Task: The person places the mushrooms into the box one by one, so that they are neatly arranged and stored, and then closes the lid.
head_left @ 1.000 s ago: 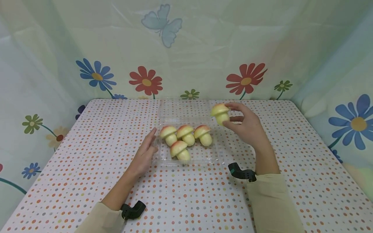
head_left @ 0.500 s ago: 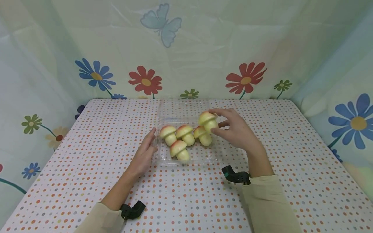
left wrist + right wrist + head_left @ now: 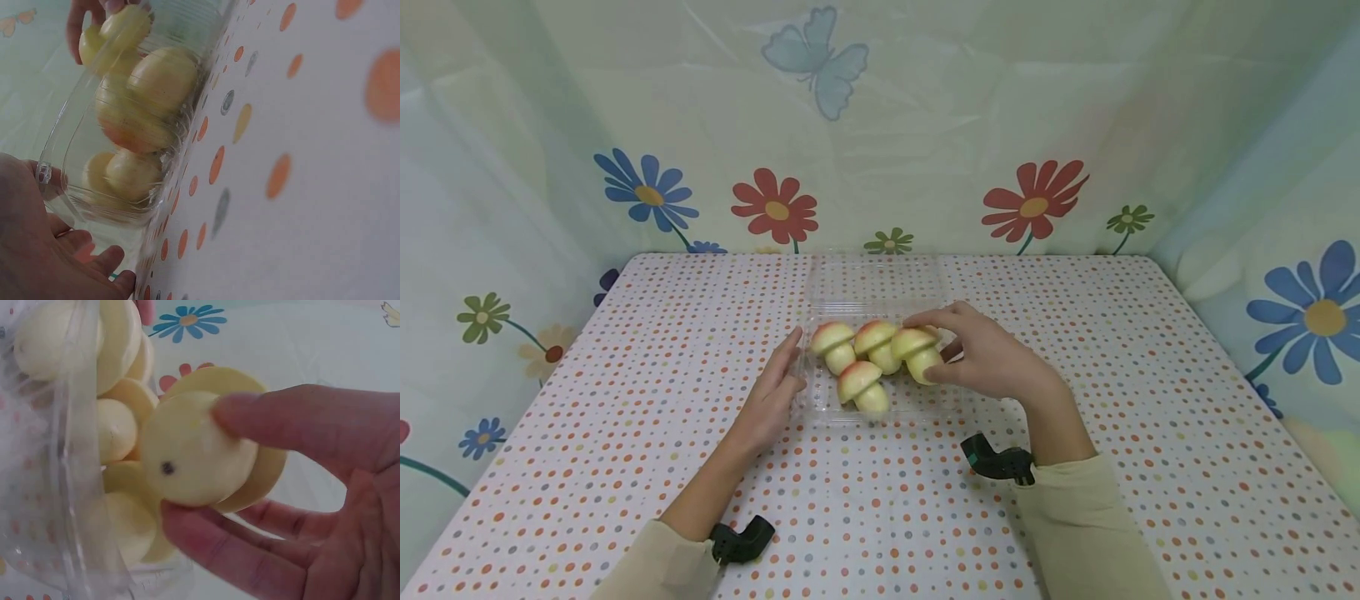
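My right hand (image 3: 988, 354) pinches a pale yellow mushroom (image 3: 916, 357) between thumb and fingers, over the right part of a clear plastic box (image 3: 925, 410). In the right wrist view, the round stem end of this mushroom (image 3: 187, 453) faces the camera, with a dark spot on it. Several more mushrooms (image 3: 833, 348) with reddish caps lie in the box; one in the back row is covered by the held one. Along the box's left side rests my left hand (image 3: 771, 400), fingers extended; the left wrist view has this hand (image 3: 44, 244) beside the box wall.
The box's clear lid (image 3: 876, 279) lies folded back behind it. A dotted cloth (image 3: 880, 508) covers the table. Behind stands a curtain (image 3: 910, 125) printed with flowers and a butterfly. Each wrist bears a black camera mount (image 3: 997, 460).
My right hand has carried its mushroom leftward and down, from beyond the box's right side to the back row inside. My left hand has stayed at the box's left side.
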The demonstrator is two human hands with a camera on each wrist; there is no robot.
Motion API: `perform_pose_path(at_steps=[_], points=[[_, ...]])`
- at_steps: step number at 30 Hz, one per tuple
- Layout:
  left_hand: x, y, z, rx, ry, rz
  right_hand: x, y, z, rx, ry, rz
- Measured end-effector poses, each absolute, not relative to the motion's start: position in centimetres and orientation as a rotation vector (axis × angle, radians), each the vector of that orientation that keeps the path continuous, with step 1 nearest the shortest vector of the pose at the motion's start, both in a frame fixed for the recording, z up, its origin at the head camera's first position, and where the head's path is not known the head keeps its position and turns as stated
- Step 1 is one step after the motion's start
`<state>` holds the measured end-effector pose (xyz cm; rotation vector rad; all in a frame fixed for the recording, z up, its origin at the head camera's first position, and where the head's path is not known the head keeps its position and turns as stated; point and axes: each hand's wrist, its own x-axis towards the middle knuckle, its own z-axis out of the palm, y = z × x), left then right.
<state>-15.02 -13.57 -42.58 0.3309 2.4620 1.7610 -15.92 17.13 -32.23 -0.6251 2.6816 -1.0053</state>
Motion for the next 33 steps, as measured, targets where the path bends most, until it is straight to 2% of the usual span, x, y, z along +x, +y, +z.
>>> perform_pose_path(at_steps=[13, 33], points=[[-15.1, -13.6, -42.7, 0.34, 2.467, 1.759, -15.5, 14.5, -32.7, -0.598, 2.72, -0.675], [-15.1, -13.6, -42.7, 0.336, 2.447, 1.778, -15.0, 13.7, -33.0, -0.587, 2.754, -0.548]])
